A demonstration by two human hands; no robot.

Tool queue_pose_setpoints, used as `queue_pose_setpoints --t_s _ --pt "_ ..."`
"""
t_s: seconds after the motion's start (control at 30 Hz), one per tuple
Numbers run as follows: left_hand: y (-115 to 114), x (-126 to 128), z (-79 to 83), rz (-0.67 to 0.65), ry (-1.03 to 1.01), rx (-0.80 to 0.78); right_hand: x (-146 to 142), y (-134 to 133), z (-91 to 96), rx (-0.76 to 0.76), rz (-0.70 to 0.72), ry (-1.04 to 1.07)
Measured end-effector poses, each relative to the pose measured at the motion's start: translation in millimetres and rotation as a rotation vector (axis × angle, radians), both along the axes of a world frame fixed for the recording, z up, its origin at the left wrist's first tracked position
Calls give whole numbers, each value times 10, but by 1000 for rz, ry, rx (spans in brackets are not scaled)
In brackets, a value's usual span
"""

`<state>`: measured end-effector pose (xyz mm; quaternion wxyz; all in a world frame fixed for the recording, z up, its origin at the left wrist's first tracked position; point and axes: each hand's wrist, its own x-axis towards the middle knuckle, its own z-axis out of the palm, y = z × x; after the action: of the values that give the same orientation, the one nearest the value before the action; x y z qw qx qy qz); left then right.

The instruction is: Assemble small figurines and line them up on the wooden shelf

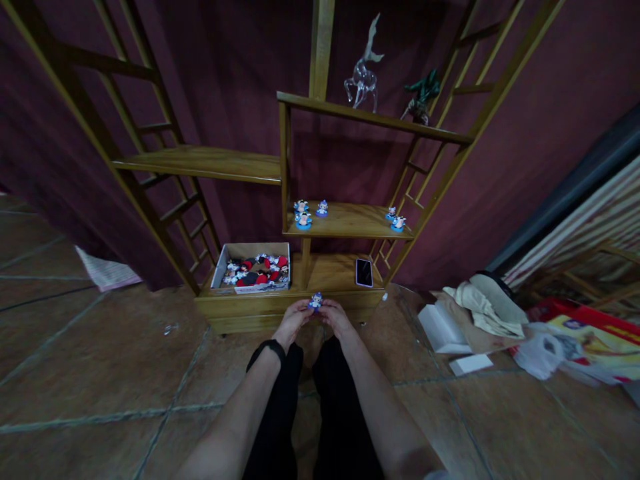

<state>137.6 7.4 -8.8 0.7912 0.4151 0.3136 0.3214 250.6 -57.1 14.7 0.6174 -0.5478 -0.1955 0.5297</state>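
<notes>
Between my two hands, in front of the wooden shelf unit, is a small purple-and-white figurine [315, 302], held upright. My left hand [294, 319] closes its fingertips on the figurine's left side, and my right hand [336, 316] pinches it from the right. On the middle shelf [350, 217], a similar purple figurine [323, 209] stands beside blue-based figurines [303, 220] at the left end. Two more small figurines [398, 223] stand at the right end. Left of my hands, an open cardboard box [226, 257] holds many small red, black, white and blue figurines.
A dark-screened phone [364, 273] lies on the bottom shelf. Higher up stand a clear horse figure [363, 77] and a dark green ornament [423, 93]. On the tiled floor at right are a white box [443, 330], cloth [485, 310] and a plastic bag [540, 353].
</notes>
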Motion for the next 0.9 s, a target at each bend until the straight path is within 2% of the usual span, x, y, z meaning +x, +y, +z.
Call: queue_pose_setpoints --t_s 0.2,0.5,0.67,0.9 --pt "10 -2 -32 1 -24 0 7 16 -45 -1 32 -39" --pt "35 -1 -57 -17 -5 -7 -23 9 8 -10 10 -18" --pt "1 -16 -9 11 24 -11 -25 5 18 -23 6 -19" --pt "-22 -26 56 -25 44 11 -14 7 -21 -39 -15 -11"
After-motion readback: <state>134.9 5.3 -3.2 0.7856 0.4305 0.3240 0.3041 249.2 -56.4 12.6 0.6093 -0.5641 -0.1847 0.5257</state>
